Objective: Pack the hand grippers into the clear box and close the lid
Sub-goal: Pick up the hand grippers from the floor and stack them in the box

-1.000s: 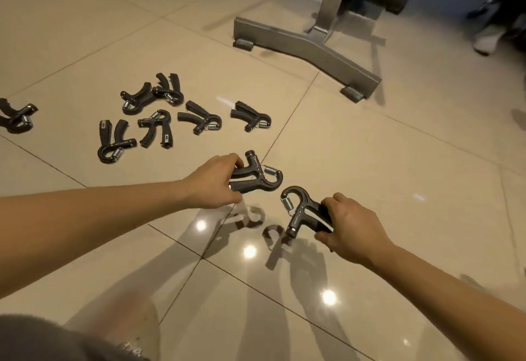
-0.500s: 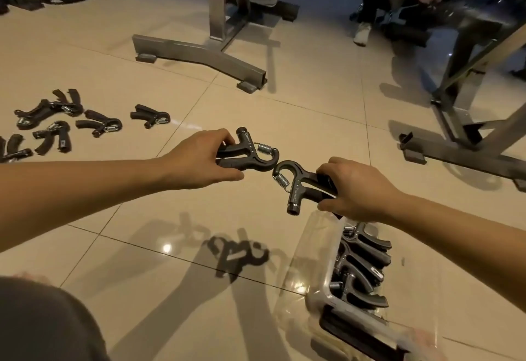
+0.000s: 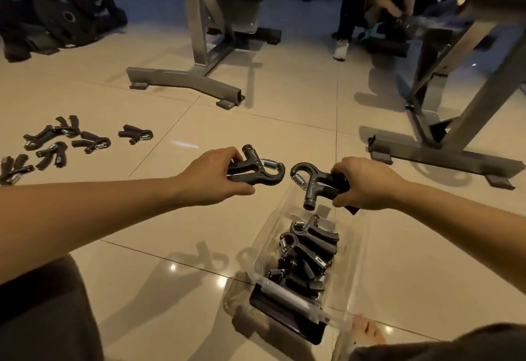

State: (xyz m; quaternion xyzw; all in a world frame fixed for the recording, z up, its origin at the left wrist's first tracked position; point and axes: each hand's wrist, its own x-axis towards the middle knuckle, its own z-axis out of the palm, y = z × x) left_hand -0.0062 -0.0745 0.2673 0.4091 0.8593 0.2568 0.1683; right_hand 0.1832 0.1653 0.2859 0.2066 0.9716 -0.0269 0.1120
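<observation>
My left hand (image 3: pixel 212 177) grips a black hand gripper (image 3: pixel 257 171) by its handles, spring end pointing right. In my right hand (image 3: pixel 363 182) is a second black hand gripper (image 3: pixel 313 185), held by the handles just above the far end of the clear box (image 3: pixel 351 249). The box sits open on the floor between my knees and holds several grippers (image 3: pixel 306 255). Several more loose grippers (image 3: pixel 91 141) lie scattered on the tiles at the left.
A grey metal equipment base (image 3: pixel 185 83) stands on the floor straight ahead, and another frame (image 3: pixel 444 155) at the right. A seated person (image 3: pixel 378 10) is at the far back right. Dark gear (image 3: pixel 57 10) is piled at the far left.
The view has swung right and the box has come fully into sight. Both hands have carried their grippers toward it; the right one now hangs over the box's far end.
</observation>
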